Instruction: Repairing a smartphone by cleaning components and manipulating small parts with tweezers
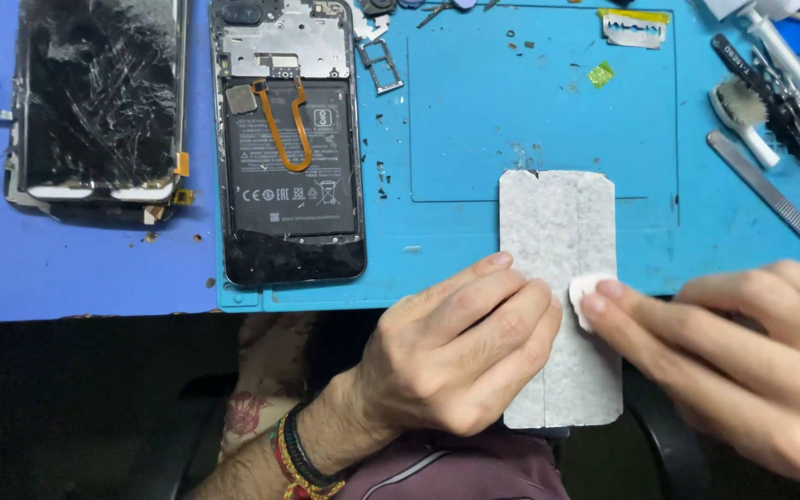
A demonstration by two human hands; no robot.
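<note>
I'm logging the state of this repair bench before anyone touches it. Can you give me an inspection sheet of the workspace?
Surface: blue work mat strewn with small debris.
Job's things: grey speckled panel overhanging the mat's near edge; small white pad pressed on it.
Clutter: opened phone showing its battery and an orange flex strip; shattered screen at far left; razor blade; brush; metal spatula; SIM tray.
Grippers: left hand steadies the panel; right hand holds the pad in its fingertips.
Cables: nothing seen beyond the flex strip.
Surroundings: dark floor, patterned cloth below.
</note>
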